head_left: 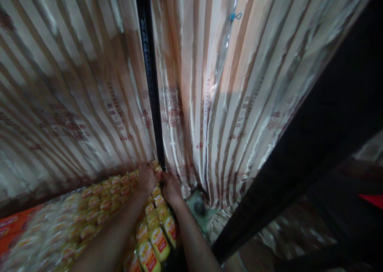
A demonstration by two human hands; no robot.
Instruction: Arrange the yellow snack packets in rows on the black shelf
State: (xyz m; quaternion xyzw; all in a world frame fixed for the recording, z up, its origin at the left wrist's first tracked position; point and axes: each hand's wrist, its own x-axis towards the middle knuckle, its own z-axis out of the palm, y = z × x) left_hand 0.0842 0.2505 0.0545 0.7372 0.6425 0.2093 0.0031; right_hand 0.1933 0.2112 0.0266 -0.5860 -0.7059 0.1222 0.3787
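Note:
Both my arms reach forward to the far end of a stack of yellow snack packets (104,208) with red labels, wrapped in clear plastic. My left hand (146,179) rests on top of the packets at the far edge, fingers curled over them. My right hand (171,188) lies right beside it, pressing on the packets next to a black metal upright post (151,84). Whether either hand actually grips a packet is hidden by the fingers and the dim light.
A striped beige and brown curtain (239,104) with red print hangs close behind the post. A dark shelf beam (299,152) runs diagonally at the right. An orange carton (14,224) lies at the far left. A grey-green object (199,206) sits low by the curtain.

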